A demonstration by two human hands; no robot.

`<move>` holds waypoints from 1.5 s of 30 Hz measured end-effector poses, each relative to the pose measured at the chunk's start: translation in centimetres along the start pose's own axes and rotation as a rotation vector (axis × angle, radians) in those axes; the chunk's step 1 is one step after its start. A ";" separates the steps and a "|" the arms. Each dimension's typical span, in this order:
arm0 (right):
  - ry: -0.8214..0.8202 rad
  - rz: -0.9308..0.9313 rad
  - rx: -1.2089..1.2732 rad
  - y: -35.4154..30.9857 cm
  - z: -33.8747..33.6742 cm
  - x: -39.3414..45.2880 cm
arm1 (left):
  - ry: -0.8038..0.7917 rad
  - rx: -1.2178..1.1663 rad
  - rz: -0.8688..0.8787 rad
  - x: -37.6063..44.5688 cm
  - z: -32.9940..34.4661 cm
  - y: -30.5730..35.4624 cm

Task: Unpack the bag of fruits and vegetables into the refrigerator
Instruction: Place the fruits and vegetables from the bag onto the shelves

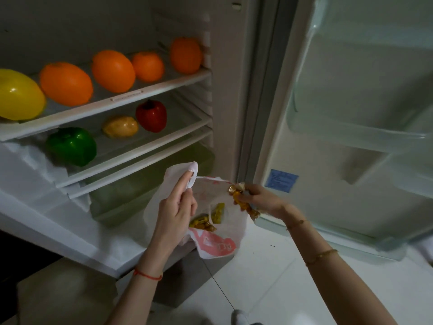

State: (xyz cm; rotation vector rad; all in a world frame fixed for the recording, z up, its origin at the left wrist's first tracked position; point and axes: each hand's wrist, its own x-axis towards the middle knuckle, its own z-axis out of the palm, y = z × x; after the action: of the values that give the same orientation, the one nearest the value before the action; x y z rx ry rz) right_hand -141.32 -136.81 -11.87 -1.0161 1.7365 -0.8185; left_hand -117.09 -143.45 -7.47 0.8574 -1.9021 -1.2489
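Pinching bag [218, 245] handle, right hand [260, 200] fingers [243, 197] gripping wrapped bundle [243, 202]

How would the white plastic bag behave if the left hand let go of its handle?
The white plastic bag looks thin and crumpled, so it would probably sag shut. Only a few small wrapped items show inside, so it is likely light. The left hand holds its handle up.

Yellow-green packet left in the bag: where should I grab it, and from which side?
Pinch the packet at its upper end, reaching down through the bag's open mouth. It lies low against the far wall, and the left hand already holds the handle up.
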 end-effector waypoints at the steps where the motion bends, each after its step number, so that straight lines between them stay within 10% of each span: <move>1: 0.052 0.013 0.003 0.7 -0.9 -0.4 | 0.004 -0.001 0.000 0.0 0.4 0.0; 9: 0.317 0.108 -0.374 6.3 -5.8 -1.9 | 0.025 0.016 0.016 -0.4 3.7 0.7; 28: 0.144 0.220 -0.593 12.0 -3.8 2.5 | 0.208 -0.002 -0.061 -1.9 3.3 0.9; 38: 0.514 -0.335 -0.503 5.1 -1.9 -0.6 | 0.176 -0.015 -0.068 -2.0 2.6 0.6; 45: 0.065 -0.678 -0.650 1.0 5.8 -0.4 | 0.188 -0.003 -0.062 -1.9 1.6 0.5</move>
State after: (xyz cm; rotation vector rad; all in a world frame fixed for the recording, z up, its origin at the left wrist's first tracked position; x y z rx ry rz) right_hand -136.04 -136.52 -14.59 -2.1076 1.7605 -0.6901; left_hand -117.47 -140.99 -7.81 1.0027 -1.7362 -1.1641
